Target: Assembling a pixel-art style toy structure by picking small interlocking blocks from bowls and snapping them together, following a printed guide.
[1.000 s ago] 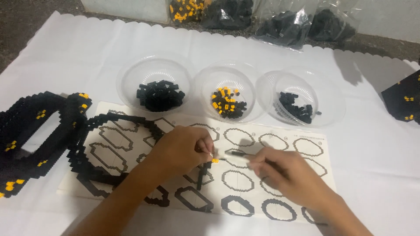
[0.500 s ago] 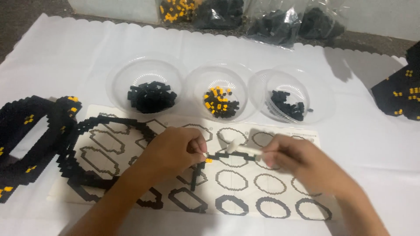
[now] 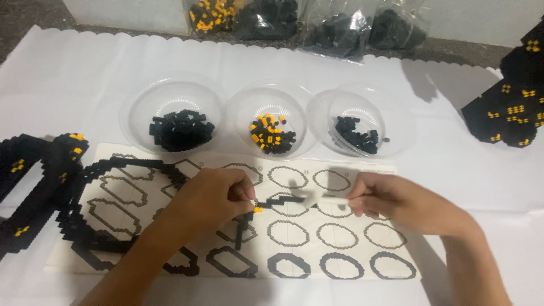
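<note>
Behind both hands, three bowls point(image 3: 173, 116), bagged bricks point(image 3: 340, 28)

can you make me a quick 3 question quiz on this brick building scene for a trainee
1. True or false: the middle clear plastic bowl holds a mix of black and orange small bricks.
2. Which hand pinches the thin white tool? A) the left hand B) the right hand C) neither
3. Fill in: the zigzag strip of black bricks with an orange end lies over the white instruction sheet printed with ____ outlines.

Key
1. True; the two outer bowls show only black bricks.
2. B; the left hand pinches the orange end of the strip.
3. Ring, meaning closed oval loops set in rows.
</note>
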